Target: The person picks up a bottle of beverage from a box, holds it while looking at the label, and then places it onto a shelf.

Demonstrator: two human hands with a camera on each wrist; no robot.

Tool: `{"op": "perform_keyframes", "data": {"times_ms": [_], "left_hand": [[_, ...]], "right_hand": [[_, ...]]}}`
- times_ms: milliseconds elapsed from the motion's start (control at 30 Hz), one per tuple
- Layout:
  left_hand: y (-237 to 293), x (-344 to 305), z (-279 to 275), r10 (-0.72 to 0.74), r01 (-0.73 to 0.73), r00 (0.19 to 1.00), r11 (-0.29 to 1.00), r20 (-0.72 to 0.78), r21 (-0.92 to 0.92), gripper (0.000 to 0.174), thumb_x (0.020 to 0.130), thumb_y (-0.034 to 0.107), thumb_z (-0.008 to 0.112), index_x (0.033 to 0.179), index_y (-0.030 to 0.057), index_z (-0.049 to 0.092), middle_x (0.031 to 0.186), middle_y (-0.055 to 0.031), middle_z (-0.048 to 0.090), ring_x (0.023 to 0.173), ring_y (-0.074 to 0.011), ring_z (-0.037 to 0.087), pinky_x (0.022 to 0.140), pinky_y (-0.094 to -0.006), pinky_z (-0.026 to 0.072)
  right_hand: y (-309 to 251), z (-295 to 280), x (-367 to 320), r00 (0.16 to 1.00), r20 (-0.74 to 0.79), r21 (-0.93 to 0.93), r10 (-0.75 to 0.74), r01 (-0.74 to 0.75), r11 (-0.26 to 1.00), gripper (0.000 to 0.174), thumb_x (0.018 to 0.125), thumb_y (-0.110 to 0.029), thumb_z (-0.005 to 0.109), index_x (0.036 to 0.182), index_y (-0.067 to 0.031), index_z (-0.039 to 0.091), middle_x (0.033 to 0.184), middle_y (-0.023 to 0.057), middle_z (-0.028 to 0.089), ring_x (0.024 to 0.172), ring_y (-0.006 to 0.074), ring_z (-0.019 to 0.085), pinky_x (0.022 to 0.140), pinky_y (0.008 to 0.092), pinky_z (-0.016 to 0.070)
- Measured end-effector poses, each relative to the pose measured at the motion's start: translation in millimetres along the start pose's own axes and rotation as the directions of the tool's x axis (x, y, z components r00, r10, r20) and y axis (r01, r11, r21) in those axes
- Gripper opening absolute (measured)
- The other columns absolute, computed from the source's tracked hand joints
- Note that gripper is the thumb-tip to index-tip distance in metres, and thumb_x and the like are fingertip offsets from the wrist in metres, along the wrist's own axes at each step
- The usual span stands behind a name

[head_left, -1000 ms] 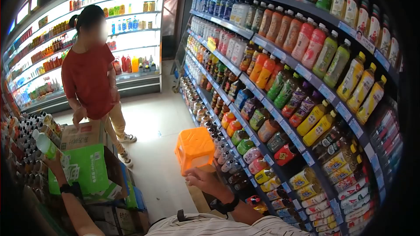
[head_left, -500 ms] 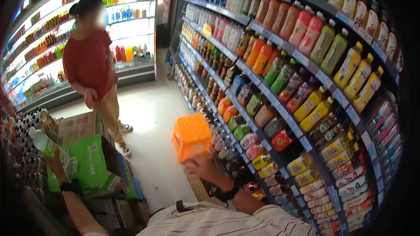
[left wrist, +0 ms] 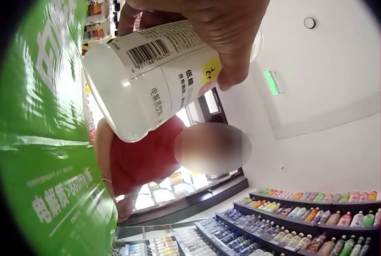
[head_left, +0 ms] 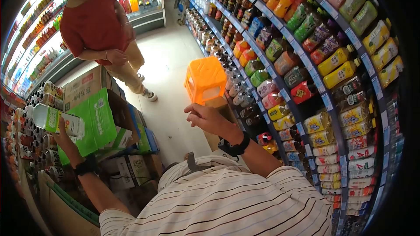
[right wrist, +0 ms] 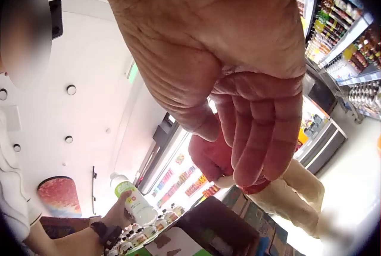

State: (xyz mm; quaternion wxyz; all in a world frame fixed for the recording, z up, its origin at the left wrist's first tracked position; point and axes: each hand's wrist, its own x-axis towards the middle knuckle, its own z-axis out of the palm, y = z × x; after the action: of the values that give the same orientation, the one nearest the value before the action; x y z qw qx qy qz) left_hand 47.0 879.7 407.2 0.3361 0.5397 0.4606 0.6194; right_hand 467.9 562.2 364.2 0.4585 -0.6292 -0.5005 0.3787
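Note:
In the head view my left hand [head_left: 65,140] grips a drink bottle [head_left: 53,119] with a green and white label, tilted over the open flap of a green carton [head_left: 98,124]. Close up in the left wrist view, the thumb and fingers wrap round the bottle [left wrist: 149,83]; its clear base points away from the hand and a barcode shows on the label. My right hand [head_left: 212,120] hangs in the air in front of my body, fingers loosely curled and holding nothing. Its bare palm [right wrist: 208,47] faces the right wrist camera.
A person in a red shirt [head_left: 94,17] stands beyond the cartons. An orange stool [head_left: 205,76] is on the floor ahead. Shelves of bottled drinks [head_left: 302,50] line the right side. At the far left, more bottles [head_left: 52,91] stand beside a brown carton [head_left: 85,89].
The head view has tipped downward, showing more of my striped shirt. The bottle in my left hand has swung to a flatter tilt. The person in red appears closer, hands now together.

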Motion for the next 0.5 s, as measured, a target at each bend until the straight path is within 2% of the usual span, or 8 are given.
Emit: {"op": "perform_keyframes", "data": {"times_ms": [33, 133, 233, 333, 400, 433, 467, 500], "left_hand": [[3, 0, 0, -0.009, 0.009, 1.000, 1.000, 0.012, -0.025, 0.061, 0.093, 0.031, 0.076, 0.136, -0.0035, 0.052, 0.118, -0.0127, 0.064, 0.097, -0.0186, 0.065, 0.084, -0.0322, 0.0537], [-3, 6, 0, -0.043, 0.044, 0.999, 0.998, -0.012, 0.051, 0.061, 0.093, 0.033, 0.076, 0.136, -0.0028, 0.052, 0.117, -0.0123, 0.064, 0.095, -0.0185, 0.065, 0.081, -0.0321, 0.0541], [1, 2, 2, 0.009, -0.007, 1.000, 0.998, -0.029, 0.064, 0.062, 0.092, 0.030, 0.078, 0.137, -0.0025, 0.051, 0.119, -0.0125, 0.064, 0.093, -0.0187, 0.066, 0.079, -0.0326, 0.0552], [-15, 13, -10, 0.002, -0.001, 1.000, 0.999, -0.029, 0.035, 0.058, 0.089, 0.026, 0.080, 0.132, -0.0035, 0.055, 0.116, -0.0136, 0.066, 0.093, -0.0195, 0.067, 0.078, -0.0329, 0.0560], [-35, 28, -30, 0.105, -0.105, 0.994, 0.971, 0.014, 0.216, 0.053, 0.088, 0.024, 0.082, 0.127, -0.0037, 0.060, 0.113, -0.0147, 0.068, 0.095, -0.0197, 0.067, 0.078, -0.0330, 0.0567], [-73, 52, -48, 0.074, -0.055, 0.996, 0.945, -0.046, 0.323, 0.052, 0.086, 0.027, 0.083, 0.123, -0.0033, 0.063, 0.111, -0.0148, 0.069, 0.097, -0.0236, 0.067, 0.082, -0.0370, 0.0560], [-111, 75, -71, 0.184, -0.124, 0.982, 0.804, -0.045, 0.582, 0.060, 0.084, 0.028, 0.085, 0.129, -0.0029, 0.060, 0.112, -0.0147, 0.069, 0.099, -0.0281, 0.067, 0.087, -0.0412, 0.0541], [-91, 57, -62, 0.187, -0.133, 0.980, 0.866, -0.066, 0.482, 0.064, 0.084, 0.028, 0.085, 0.132, -0.0029, 0.056, 0.115, -0.0154, 0.069, 0.100, -0.0275, 0.066, 0.089, -0.0402, 0.0527]], "right_hand": [[0, 2, 0, 1.000, 0.010, 0.002, -0.010, 0.010, 1.000, 0.025, 0.101, -0.011, 0.057, 0.121, 0.0043, 0.060, 0.093, 0.0074, 0.069, 0.082, 0.0114, 0.069, 0.074, 0.0265, 0.0568], [1, 4, -3, 1.000, 0.024, -0.013, 0.002, -0.001, 1.000, 0.025, 0.101, -0.011, 0.056, 0.121, 0.0039, 0.060, 0.093, 0.0078, 0.069, 0.081, 0.0119, 0.069, 0.074, 0.0267, 0.0569], [7, 8, -6, 0.998, -0.057, 0.084, 0.038, -0.033, 0.996, 0.025, 0.099, -0.015, 0.059, 0.118, 0.0018, 0.062, 0.081, 0.0070, 0.068, 0.074, 0.0138, 0.069, 0.071, 0.0282, 0.0558], [7, 4, -14, 0.996, -0.077, 0.070, 0.051, -0.046, 0.996, 0.026, 0.099, -0.016, 0.058, 0.118, 0.0014, 0.062, 0.086, 0.0092, 0.070, 0.075, 0.0144, 0.070, 0.071, 0.0289, 0.0559], [16, 3, -17, 0.997, -0.063, 0.035, 0.032, -0.030, 0.999, 0.027, 0.099, -0.016, 0.058, 0.118, 0.0010, 0.062, 0.090, 0.0108, 0.070, 0.076, 0.0151, 0.071, 0.071, 0.0299, 0.0561], [18, 0, -19, 0.998, -0.052, 0.011, 0.039, -0.039, 0.999, 0.027, 0.098, -0.017, 0.059, 0.118, 0.0004, 0.063, 0.092, 0.0114, 0.070, 0.077, 0.0153, 0.071, 0.071, 0.0306, 0.0561], [32, 2, -18, 0.997, -0.049, 0.089, 0.065, -0.061, 0.994, 0.027, 0.098, -0.016, 0.058, 0.119, 0.0004, 0.063, 0.092, 0.0109, 0.071, 0.078, 0.0148, 0.071, 0.070, 0.0297, 0.0559], [22, 2, -19, 0.996, -0.064, 0.045, 0.065, -0.063, 0.997, 0.026, 0.099, -0.013, 0.057, 0.120, 0.0003, 0.063, 0.094, 0.0109, 0.071, 0.080, 0.0136, 0.070, 0.072, 0.0284, 0.0567]]}}
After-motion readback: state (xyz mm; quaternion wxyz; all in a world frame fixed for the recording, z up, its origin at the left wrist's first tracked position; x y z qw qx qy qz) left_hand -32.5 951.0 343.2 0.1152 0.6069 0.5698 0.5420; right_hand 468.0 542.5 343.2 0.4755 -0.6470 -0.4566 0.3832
